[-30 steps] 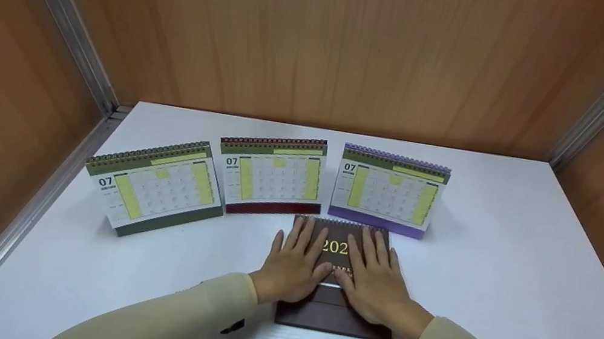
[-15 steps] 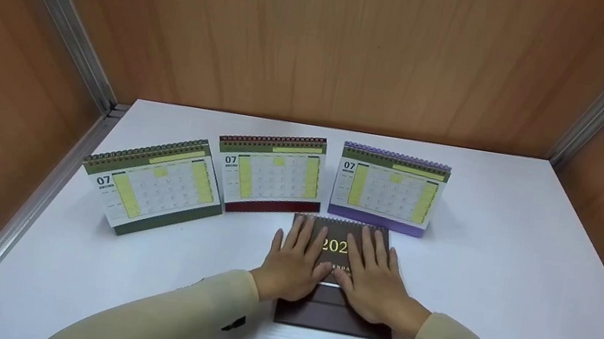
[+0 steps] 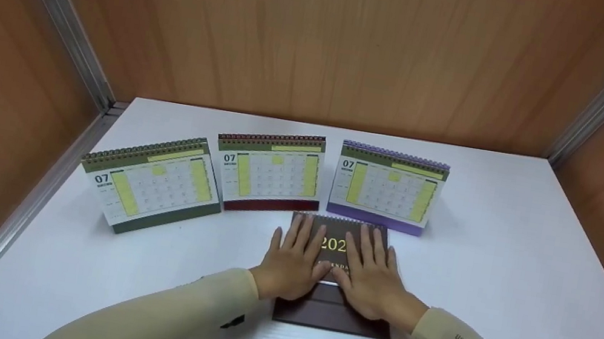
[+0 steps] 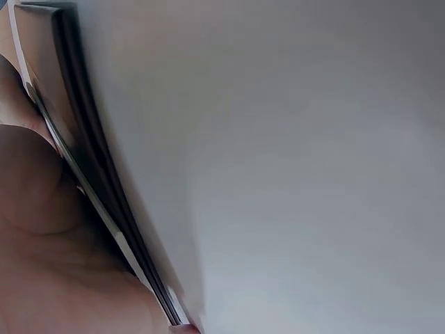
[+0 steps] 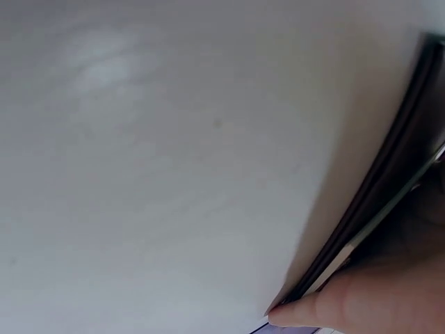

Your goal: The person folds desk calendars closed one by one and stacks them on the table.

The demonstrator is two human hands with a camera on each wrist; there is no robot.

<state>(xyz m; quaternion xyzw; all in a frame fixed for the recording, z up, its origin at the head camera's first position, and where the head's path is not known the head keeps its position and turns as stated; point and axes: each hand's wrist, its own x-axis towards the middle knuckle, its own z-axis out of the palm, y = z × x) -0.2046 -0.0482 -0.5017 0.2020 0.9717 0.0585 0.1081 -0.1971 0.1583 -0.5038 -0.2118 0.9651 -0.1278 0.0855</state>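
A dark brown desk calendar point(image 3: 332, 257) with gold print lies folded flat on the white table, its spiral edge away from me. My left hand point(image 3: 289, 265) rests palm down on its left half, fingers straight and a little spread. On the right half my right hand point(image 3: 372, 279) lies the same way, and the two thumbs nearly meet in the middle. In the left wrist view the calendar's dark base point(image 4: 90, 132) shows edge-on beside the palm. The right wrist view has the opposite edge of the base point(image 5: 375, 181), with a finger reaching its far corner.
Behind stand three tent-shaped desk calendars showing month 07: a green one point(image 3: 152, 184) at left, a dark red one point(image 3: 269, 173) in the middle, a purple one point(image 3: 387, 190) at right. Wooden panels point(image 3: 348, 42) enclose the white table point(image 3: 517, 279) at the back and sides.
Both hands stay flat on the brown calendar. The whole head view has shifted very slightly; nothing else visibly differs.
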